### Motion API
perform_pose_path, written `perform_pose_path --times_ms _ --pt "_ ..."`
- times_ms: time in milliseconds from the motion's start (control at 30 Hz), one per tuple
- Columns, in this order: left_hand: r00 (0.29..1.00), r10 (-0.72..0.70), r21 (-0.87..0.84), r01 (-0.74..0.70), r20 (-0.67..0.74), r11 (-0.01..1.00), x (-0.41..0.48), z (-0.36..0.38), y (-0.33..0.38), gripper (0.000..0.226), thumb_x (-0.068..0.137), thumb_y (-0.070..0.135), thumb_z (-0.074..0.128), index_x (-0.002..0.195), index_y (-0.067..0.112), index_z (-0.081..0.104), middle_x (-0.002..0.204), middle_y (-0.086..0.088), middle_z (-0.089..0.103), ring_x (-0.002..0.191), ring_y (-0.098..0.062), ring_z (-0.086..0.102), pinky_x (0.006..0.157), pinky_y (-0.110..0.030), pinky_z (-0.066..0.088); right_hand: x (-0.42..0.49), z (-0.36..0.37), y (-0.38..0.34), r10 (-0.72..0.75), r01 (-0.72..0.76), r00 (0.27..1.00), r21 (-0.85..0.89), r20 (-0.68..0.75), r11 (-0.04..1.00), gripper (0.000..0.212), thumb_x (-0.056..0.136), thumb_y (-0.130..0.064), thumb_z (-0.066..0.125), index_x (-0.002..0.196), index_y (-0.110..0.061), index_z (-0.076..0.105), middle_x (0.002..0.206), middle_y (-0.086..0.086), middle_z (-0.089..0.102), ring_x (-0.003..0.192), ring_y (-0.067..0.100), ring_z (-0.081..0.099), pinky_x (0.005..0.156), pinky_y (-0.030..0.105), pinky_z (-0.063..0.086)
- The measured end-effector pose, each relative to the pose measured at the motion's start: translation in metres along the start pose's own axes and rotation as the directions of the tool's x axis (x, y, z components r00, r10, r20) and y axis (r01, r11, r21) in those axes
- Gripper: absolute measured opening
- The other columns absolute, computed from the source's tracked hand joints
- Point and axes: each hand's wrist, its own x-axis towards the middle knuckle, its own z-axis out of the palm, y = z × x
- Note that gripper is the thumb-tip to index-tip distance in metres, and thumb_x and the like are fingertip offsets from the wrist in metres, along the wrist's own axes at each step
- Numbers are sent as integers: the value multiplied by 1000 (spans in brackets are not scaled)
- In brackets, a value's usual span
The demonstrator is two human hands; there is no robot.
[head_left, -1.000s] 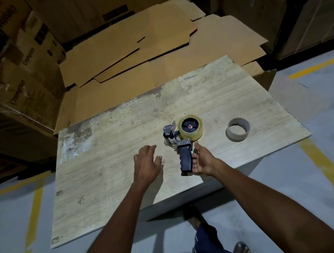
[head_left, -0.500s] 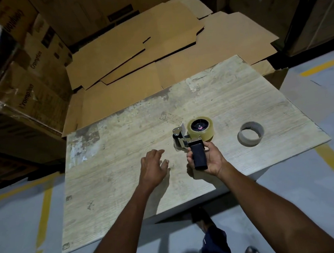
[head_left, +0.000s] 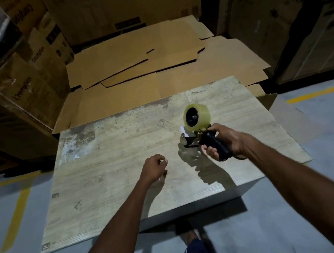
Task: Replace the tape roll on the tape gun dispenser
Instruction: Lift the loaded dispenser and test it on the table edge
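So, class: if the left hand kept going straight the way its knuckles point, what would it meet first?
The left hand, loosely curled, points up and right across the table. It would probably meet the tape gun's metal front first, though height above the table is unclear.

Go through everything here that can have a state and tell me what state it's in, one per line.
tape gun: lifted off the table, gripped by its black handle
tape roll: mounted on the tape gun, thick with tape
right hand: closed around the handle
left hand: empty, fingers loosely curled above the table
cardboard sheets: flattened, stacked overlapping
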Motion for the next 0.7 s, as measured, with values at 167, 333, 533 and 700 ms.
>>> perform_pose_path --times_ms 167,333,533,700 --pt "992 14 -80 -4 125 997 -10 28 15 19 100 19 66 106 5 76 102 -11 76 95 -28 72 85 -40 57 -53 15 -26 -27 -30 983 -301 -184 953 44 80 -50 50 72 -8 57 61 1 45 44 13 40 42 22 35" --pt "965 -146 -445 232 220 865 -19 40 64 25 105 24 59 96 4 72 85 -14 71 67 -25 66 60 -34 54 -88 24 -31 -99 52 986 -320 -132 946 41 78 -48 49 70 -8 55 58 1 41 40 13 37 40 21 32" --pt "750 -246 -672 660 613 336 -16 33 119 74 107 61 32 107 -7 62 105 -25 69 90 -36 69 68 -36 54 -122 25 -28 -186 150 979 -318 -87 936 56 88 -57 42 75 -5 58 61 2 43 39 12 39 38 21 32" --pt "691 -193 -678 722 697 138 -19 21 133 98 98 76 32 108 -16 64 99 -30 73 89 -38 68 67 -36 49 -147 29 -19 -245 199 965 -354 -92 914 58 88 -59 39 77 -5 58 64 2 43 41 11 38 37 20 33"
